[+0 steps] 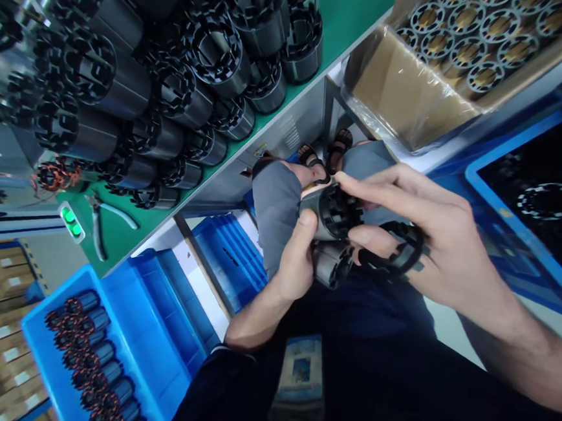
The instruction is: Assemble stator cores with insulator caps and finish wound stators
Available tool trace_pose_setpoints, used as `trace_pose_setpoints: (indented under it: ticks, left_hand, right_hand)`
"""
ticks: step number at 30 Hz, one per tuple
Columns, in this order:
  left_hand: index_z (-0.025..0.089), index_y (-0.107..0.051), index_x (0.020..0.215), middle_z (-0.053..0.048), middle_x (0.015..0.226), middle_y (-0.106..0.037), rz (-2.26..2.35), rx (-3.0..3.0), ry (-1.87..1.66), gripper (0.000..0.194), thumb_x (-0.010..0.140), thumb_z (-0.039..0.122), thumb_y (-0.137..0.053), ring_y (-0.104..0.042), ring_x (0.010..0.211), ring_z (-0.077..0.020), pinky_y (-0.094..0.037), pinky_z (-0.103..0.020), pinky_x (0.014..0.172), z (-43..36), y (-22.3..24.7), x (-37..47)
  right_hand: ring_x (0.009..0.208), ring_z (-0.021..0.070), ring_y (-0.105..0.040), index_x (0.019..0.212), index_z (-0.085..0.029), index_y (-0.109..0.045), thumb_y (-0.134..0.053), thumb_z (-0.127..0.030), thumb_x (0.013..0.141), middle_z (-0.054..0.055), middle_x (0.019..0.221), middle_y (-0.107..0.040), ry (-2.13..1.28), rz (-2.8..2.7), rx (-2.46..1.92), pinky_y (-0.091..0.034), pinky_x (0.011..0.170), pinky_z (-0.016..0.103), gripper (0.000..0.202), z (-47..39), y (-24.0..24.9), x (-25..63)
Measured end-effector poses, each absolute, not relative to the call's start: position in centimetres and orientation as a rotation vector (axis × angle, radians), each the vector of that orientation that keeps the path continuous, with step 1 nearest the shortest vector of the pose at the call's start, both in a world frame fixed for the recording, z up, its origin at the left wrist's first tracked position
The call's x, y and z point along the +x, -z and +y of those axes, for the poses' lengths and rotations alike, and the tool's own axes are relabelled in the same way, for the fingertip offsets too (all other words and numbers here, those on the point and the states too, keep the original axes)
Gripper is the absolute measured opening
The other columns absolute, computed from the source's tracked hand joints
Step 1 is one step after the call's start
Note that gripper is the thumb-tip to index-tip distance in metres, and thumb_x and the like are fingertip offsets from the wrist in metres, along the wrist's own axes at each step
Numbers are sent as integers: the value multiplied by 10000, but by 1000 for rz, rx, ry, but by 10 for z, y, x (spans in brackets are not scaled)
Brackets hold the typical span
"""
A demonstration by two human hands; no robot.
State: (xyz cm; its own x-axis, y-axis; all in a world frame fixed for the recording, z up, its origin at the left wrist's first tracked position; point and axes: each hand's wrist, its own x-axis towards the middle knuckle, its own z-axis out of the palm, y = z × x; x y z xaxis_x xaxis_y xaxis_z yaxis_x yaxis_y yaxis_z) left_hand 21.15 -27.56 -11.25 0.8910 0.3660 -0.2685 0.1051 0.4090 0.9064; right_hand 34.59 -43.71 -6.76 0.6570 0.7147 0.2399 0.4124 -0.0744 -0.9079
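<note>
My left hand (294,258) is wrapped round a dark metal cylinder (321,214) with a black slotted end, held above my lap. A second grey cylinder (332,263) sits just below it, against my left fingers. My right hand (432,224) is closed at the slotted end, its index finger on the top rim. A black toothed ring (405,252) hangs in my right hand, against the palm and lower fingers. Several dark cylinders with slotted black ends (214,50) are stacked on the green table (343,11) at the upper left.
Pliers (96,228) and a green-lit switch (71,222) are on the table's near corner. A blue bin (124,313) at lower left holds wound cylinders (111,373). At upper right, a carton (398,91) holds metal rings (487,77); a blue-rimmed bin (515,224) with black parts stands right.
</note>
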Motion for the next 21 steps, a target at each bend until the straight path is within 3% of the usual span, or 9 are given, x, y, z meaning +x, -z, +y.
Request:
trace_pose_setpoints:
  ticks: [2, 5, 8, 10, 13, 16, 21]
  left_hand:
    - [264, -815, 1326, -138, 1140, -887, 470, 1049, -92, 904, 1100, 1030, -391, -876, 1256, -401, -785, -565, 965, -275, 116, 213]
    - [262, -786, 1447, -132, 1016, -883, 421, 1042, -41, 967, 1076, 1063, -389, -905, 1065, -403, -770, -541, 773, -274, 118, 212]
    - [299, -707, 1563, -112, 1020, -883, 404, 1074, -58, 863, 1107, 996, -480, -918, 1040, -399, -773, -542, 775, -273, 116, 210]
    - [331, -672, 1580, -99, 1062, -886, 405, 1080, -73, 791, 1106, 954, -559, -924, 1063, -396, -780, -547, 811, -273, 112, 211]
    - [328, -650, 1564, -94, 1185, -896, 408, 1065, -84, 729, 1086, 876, -688, -925, 1092, -394, -765, -525, 814, -271, 104, 215]
    - [308, -642, 1550, -100, 1222, -896, 389, 1054, -67, 723, 1059, 820, -778, -923, 1081, -388, -755, -502, 810, -268, 100, 219]
    - [300, -661, 1588, -96, 1135, -887, 435, 1014, -115, 693, 1120, 811, -681, -923, 1063, -391, -782, -515, 829, -271, 100, 218]
  right_hand:
    - [1145, 255, -774, 1692, -447, -771, -905, -429, 1111, 66, 1450, -788, -254, -869, -1720, -684, 1061, 458, 597, -438, 67, 347]
    - [904, 190, -761, 1533, -453, -882, -962, -336, 1061, 15, 1244, -862, -255, -691, -1665, -689, 884, 397, 492, -435, 66, 343]
    - [654, 140, -774, 1399, -440, -935, -982, -244, 1025, -51, 1006, -886, -527, -548, -1403, -668, 610, 302, 425, -426, 68, 339]
    - [553, 126, -760, 1344, -413, -950, -987, -216, 1012, -76, 899, -869, -640, -466, -1234, -642, 515, 258, 389, -419, 72, 339]
    - [568, 126, -777, 1283, -381, -963, -995, -202, 1000, -88, 809, -836, -693, -444, -1132, -666, 531, 242, 335, -414, 76, 341]
    - [598, 112, -771, 1319, -392, -952, -981, -195, 1012, -88, 859, -847, -672, -492, -1196, -674, 571, 240, 366, -416, 74, 339]
    - [774, 120, -818, 1378, -454, -936, -961, -223, 1039, -79, 1022, -892, -435, -569, -1575, -699, 764, 264, 410, -428, 62, 331]
